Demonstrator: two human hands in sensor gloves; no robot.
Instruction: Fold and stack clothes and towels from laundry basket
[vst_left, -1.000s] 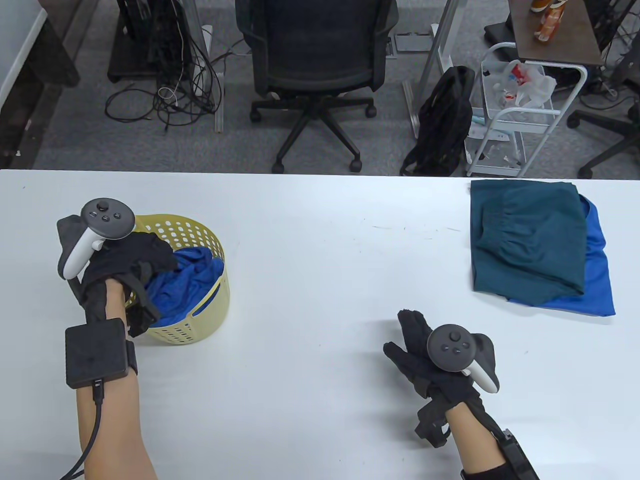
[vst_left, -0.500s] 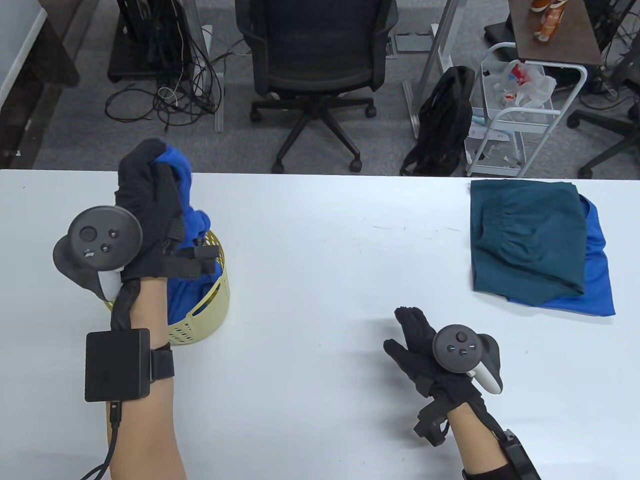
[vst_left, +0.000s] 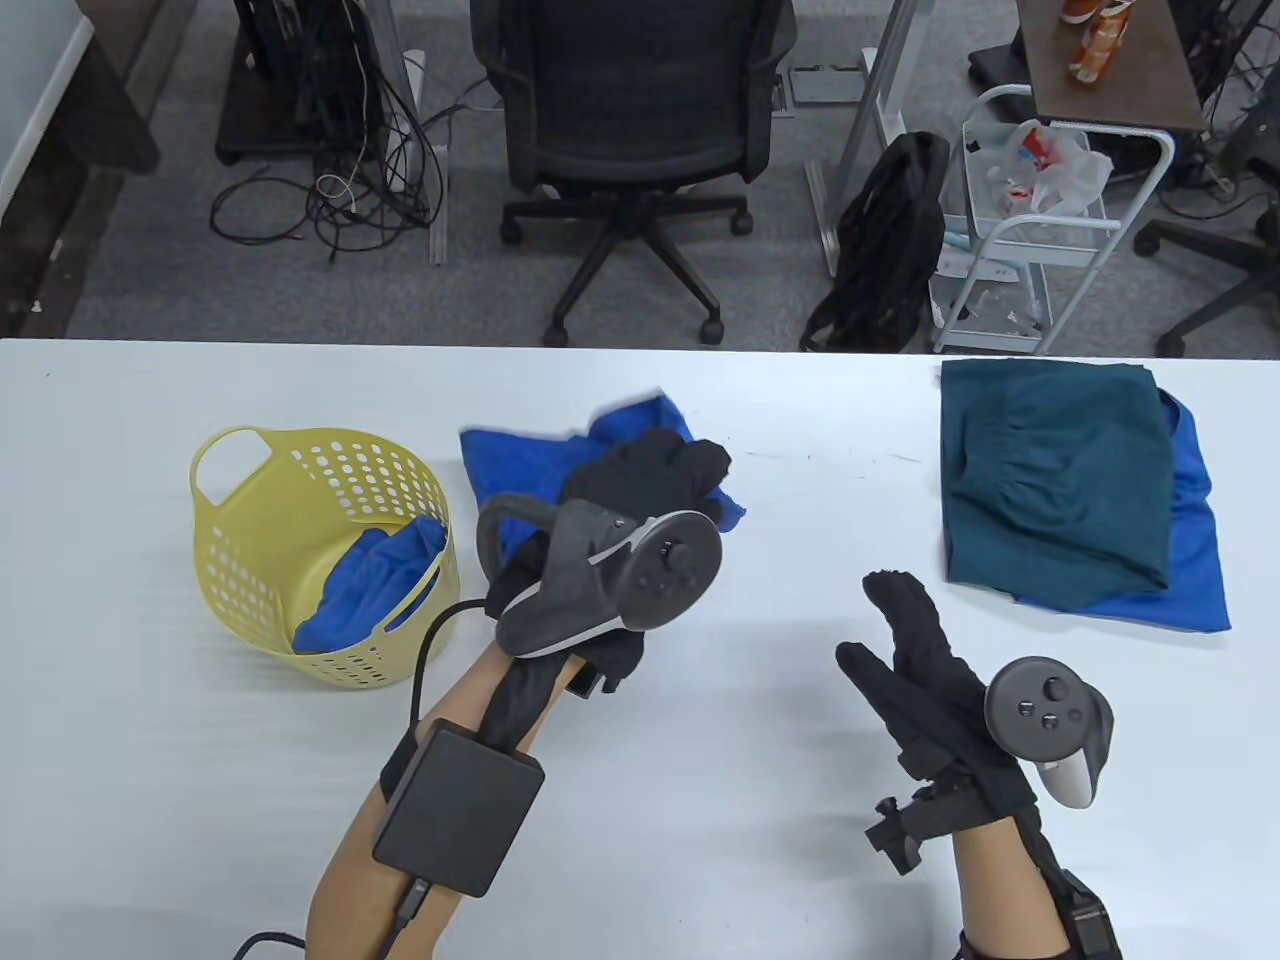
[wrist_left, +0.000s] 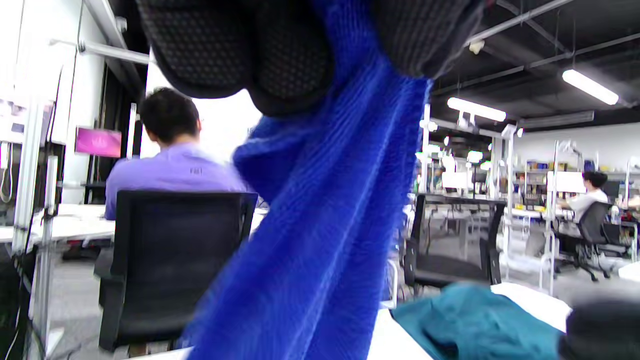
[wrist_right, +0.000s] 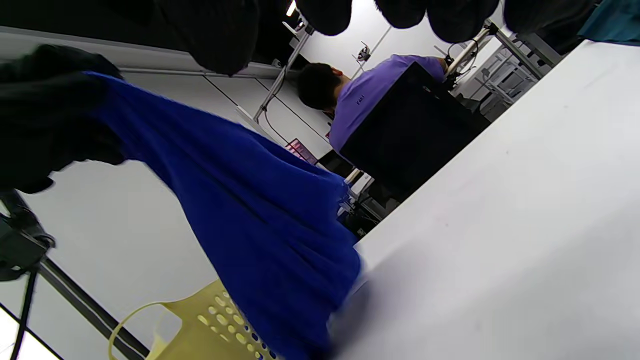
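Note:
My left hand (vst_left: 650, 475) grips a blue cloth (vst_left: 520, 465) and holds it above the table, right of the yellow laundry basket (vst_left: 240, 560). The cloth hangs from my fingers in the left wrist view (wrist_left: 320, 215) and shows in the right wrist view (wrist_right: 250, 210). Another blue garment (vst_left: 375, 585) lies in the basket. My right hand (vst_left: 915, 655) is open and empty, fingers stretched out, low over the table at the front right. A folded teal garment (vst_left: 1055, 470) lies on a folded blue one (vst_left: 1195, 540) at the far right.
The basket also shows in the right wrist view (wrist_right: 210, 330). Beyond the table's far edge stand an office chair (vst_left: 630, 130), a black bag (vst_left: 890, 240) and a white wire cart (vst_left: 1040, 220). A cable runs from my left wrist box (vst_left: 455, 810).
My left hand has lifted the blue cloth out of the basket and carried it right to the table's middle. The basket stands uncovered. My right hand has moved a little right and forward.

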